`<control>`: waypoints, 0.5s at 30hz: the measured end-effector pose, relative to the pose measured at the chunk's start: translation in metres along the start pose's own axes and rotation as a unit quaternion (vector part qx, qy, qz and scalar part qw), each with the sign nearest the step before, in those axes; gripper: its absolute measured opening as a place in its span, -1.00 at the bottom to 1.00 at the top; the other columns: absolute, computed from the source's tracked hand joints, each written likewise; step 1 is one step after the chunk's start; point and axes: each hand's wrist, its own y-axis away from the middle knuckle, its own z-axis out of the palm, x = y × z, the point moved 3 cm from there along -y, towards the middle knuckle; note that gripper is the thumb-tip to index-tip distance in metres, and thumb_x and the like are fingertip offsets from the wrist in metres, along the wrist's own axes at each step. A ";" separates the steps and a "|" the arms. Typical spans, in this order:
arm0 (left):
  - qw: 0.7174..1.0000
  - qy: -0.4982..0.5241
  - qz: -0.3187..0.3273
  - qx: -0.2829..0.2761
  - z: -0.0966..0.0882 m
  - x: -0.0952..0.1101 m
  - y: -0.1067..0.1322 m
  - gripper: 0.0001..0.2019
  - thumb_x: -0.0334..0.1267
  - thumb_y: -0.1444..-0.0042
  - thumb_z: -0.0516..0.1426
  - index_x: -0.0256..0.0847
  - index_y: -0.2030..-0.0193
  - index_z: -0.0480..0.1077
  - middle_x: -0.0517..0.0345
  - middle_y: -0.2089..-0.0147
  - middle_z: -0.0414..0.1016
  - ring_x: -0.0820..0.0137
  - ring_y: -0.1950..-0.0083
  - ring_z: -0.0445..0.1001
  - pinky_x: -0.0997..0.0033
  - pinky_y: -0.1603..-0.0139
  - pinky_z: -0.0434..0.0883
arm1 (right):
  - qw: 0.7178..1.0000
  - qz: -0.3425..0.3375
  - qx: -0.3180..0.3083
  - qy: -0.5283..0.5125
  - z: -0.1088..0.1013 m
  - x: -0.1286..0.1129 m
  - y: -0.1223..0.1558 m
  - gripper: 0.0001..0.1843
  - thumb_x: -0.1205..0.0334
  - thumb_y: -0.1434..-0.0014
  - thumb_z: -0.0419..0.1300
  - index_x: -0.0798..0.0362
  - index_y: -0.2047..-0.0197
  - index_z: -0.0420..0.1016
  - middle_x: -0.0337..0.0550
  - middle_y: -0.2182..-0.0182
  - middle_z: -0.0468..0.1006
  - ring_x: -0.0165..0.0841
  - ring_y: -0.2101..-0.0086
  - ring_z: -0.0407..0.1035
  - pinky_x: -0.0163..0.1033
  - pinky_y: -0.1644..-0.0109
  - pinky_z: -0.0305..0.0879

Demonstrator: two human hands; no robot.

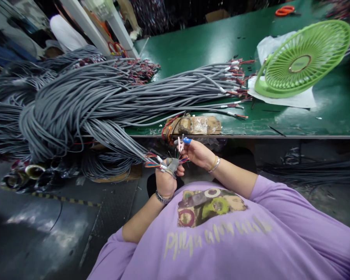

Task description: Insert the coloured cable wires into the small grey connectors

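Observation:
My left hand (pixel 165 183), with grey wrapping on its thumb, closes around the ends of several grey cables (pixel 121 144). Thin coloured wires (pixel 184 159) fan out past its fingers. Just beyond, at the table's near edge, my right hand (pixel 200 154) has its fingertips pinched together, one finger wrapped in blue. A small pale pink and white piece (pixel 180 144) shows at those fingertips; its kind is too small to make out. The held cables run back left into a large pile of grey cables (pixel 61 97) on the table.
Stripped cable ends (pixel 236 79) lie across the green table (pixel 198 48). A wooden block (pixel 202 124) with red and black wires sits at the near edge. A green fan (pixel 303 62) stands right, orange scissors (pixel 285 11) behind it. Coiled cables (pixel 111 163) lie below left.

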 end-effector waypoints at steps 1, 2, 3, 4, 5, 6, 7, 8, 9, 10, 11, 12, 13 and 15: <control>1.000 0.001 0.001 0.000 0.001 0.000 -0.001 -0.76 -0.15 0.03 0.29 -0.26 0.49 0.38 0.23 0.61 0.46 0.54 0.66 0.38 0.60 0.63 0.33 | 1.000 0.000 -0.002 0.003 0.000 0.000 0.000 -0.76 0.18 -0.26 0.14 0.16 0.30 0.54 -0.19 0.46 0.51 -0.51 0.52 0.27 -0.43 0.49 0.16; 1.000 0.001 0.001 0.001 0.002 0.000 -0.002 -0.75 -0.14 0.03 0.29 -0.26 0.48 0.38 0.24 0.61 0.46 0.54 0.66 0.39 0.59 0.63 0.33 | 1.000 0.001 -0.003 0.005 0.000 0.001 0.000 -0.74 0.14 -0.27 0.14 0.16 0.29 0.54 -0.17 0.44 0.52 -0.50 0.51 0.27 -0.42 0.48 0.17; 1.000 0.000 0.000 0.001 0.003 -0.001 -0.003 -0.75 -0.13 0.03 0.29 -0.26 0.47 0.38 0.24 0.61 0.46 0.53 0.66 0.39 0.59 0.63 0.34 | 1.000 0.003 -0.001 0.005 -0.001 0.001 -0.001 -0.71 0.09 -0.27 0.14 0.16 0.28 0.53 -0.16 0.43 0.53 -0.49 0.50 0.28 -0.40 0.47 0.19; 1.000 -0.002 -0.003 0.001 0.003 -0.002 -0.003 -0.75 -0.12 0.03 0.29 -0.26 0.46 0.38 0.24 0.61 0.46 0.53 0.66 0.39 0.59 0.63 0.34 | 1.000 0.005 0.002 0.004 -0.001 0.002 -0.002 -0.67 0.04 -0.28 0.13 0.15 0.28 0.52 -0.15 0.42 0.54 -0.48 0.50 0.28 -0.39 0.46 0.21; 1.000 -0.004 -0.006 0.000 0.004 -0.002 -0.004 -0.74 -0.11 0.03 0.29 -0.25 0.46 0.38 0.25 0.61 0.46 0.53 0.66 0.39 0.58 0.63 0.34 | 1.000 0.008 0.005 0.002 -0.001 0.002 -0.003 -0.63 -0.02 -0.28 0.12 0.14 0.29 0.50 -0.14 0.41 0.55 -0.47 0.50 0.29 -0.38 0.46 0.22; 1.000 -0.007 -0.010 -0.001 0.004 -0.003 -0.004 -0.74 -0.11 0.03 0.28 -0.25 0.46 0.37 0.25 0.61 0.46 0.53 0.67 0.39 0.58 0.63 0.34 | 1.000 0.012 0.006 -0.002 -0.001 0.003 -0.005 -0.59 -0.07 -0.27 0.11 0.13 0.31 0.49 -0.14 0.41 0.55 -0.47 0.50 0.29 -0.37 0.46 0.23; 1.000 -0.009 -0.013 -0.002 0.004 -0.004 -0.005 -0.74 -0.11 0.03 0.28 -0.25 0.46 0.37 0.25 0.61 0.46 0.53 0.67 0.38 0.58 0.63 0.34 | 1.000 0.017 0.003 -0.007 -0.001 0.003 -0.006 -0.56 -0.11 -0.27 0.10 0.12 0.33 0.47 -0.14 0.42 0.55 -0.46 0.50 0.30 -0.36 0.47 0.24; 1.000 -0.012 -0.014 -0.004 0.005 -0.004 -0.005 -0.74 -0.11 0.03 0.28 -0.25 0.46 0.37 0.25 0.61 0.46 0.54 0.67 0.38 0.58 0.63 0.34 | 1.000 0.024 -0.002 -0.015 0.000 0.004 -0.008 -0.54 -0.15 -0.26 0.09 0.12 0.34 0.45 -0.15 0.42 0.55 -0.46 0.51 0.30 -0.36 0.47 0.25; 1.000 -0.014 -0.014 -0.006 0.005 -0.004 -0.005 -0.73 -0.11 0.02 0.28 -0.26 0.47 0.37 0.25 0.61 0.46 0.54 0.67 0.38 0.58 0.63 0.33 | 0.999 0.031 -0.010 -0.024 0.001 0.004 -0.010 -0.52 -0.18 -0.25 0.09 0.11 0.35 0.44 -0.16 0.43 0.55 -0.46 0.52 0.31 -0.35 0.48 0.26; 1.000 -0.016 -0.014 -0.007 0.006 -0.004 -0.005 -0.73 -0.11 0.02 0.28 -0.26 0.48 0.37 0.25 0.61 0.46 0.54 0.67 0.38 0.59 0.64 0.33 | 0.999 0.039 -0.017 -0.033 0.002 0.005 -0.011 -0.51 -0.20 -0.23 0.09 0.10 0.35 0.44 -0.18 0.44 0.55 -0.46 0.53 0.32 -0.35 0.48 0.27; 1.000 -0.018 -0.014 -0.006 0.006 -0.003 -0.005 -0.73 -0.10 0.03 0.27 -0.26 0.48 0.36 0.25 0.62 0.46 0.54 0.68 0.37 0.59 0.64 0.32 | 0.998 0.044 -0.021 -0.040 0.002 0.005 -0.012 -0.50 -0.22 -0.22 0.10 0.09 0.35 0.44 -0.19 0.45 0.55 -0.46 0.54 0.32 -0.34 0.49 0.27; 1.000 -0.019 -0.015 -0.005 0.007 -0.003 -0.005 -0.73 -0.10 0.03 0.27 -0.25 0.48 0.36 0.25 0.62 0.46 0.54 0.68 0.37 0.59 0.65 0.32 | 0.998 0.048 -0.022 -0.046 0.002 0.006 -0.014 -0.50 -0.24 -0.20 0.11 0.09 0.36 0.43 -0.20 0.46 0.55 -0.46 0.55 0.32 -0.34 0.49 0.28; 1.000 -0.020 -0.017 -0.002 0.007 -0.003 -0.006 -0.72 -0.09 0.04 0.27 -0.25 0.49 0.36 0.25 0.63 0.45 0.55 0.68 0.36 0.59 0.65 0.31 | 0.997 0.049 -0.021 -0.050 0.003 0.006 -0.015 -0.49 -0.24 -0.19 0.12 0.09 0.37 0.43 -0.20 0.48 0.54 -0.46 0.56 0.32 -0.34 0.50 0.27; 1.000 -0.022 -0.021 0.005 0.008 -0.002 -0.006 -0.71 -0.08 0.06 0.27 -0.25 0.50 0.35 0.25 0.63 0.45 0.55 0.69 0.36 0.59 0.65 0.30 | 0.997 0.049 -0.015 -0.057 0.003 0.007 -0.016 -0.50 -0.24 -0.18 0.14 0.09 0.38 0.42 -0.22 0.53 0.52 -0.46 0.58 0.31 -0.35 0.50 0.27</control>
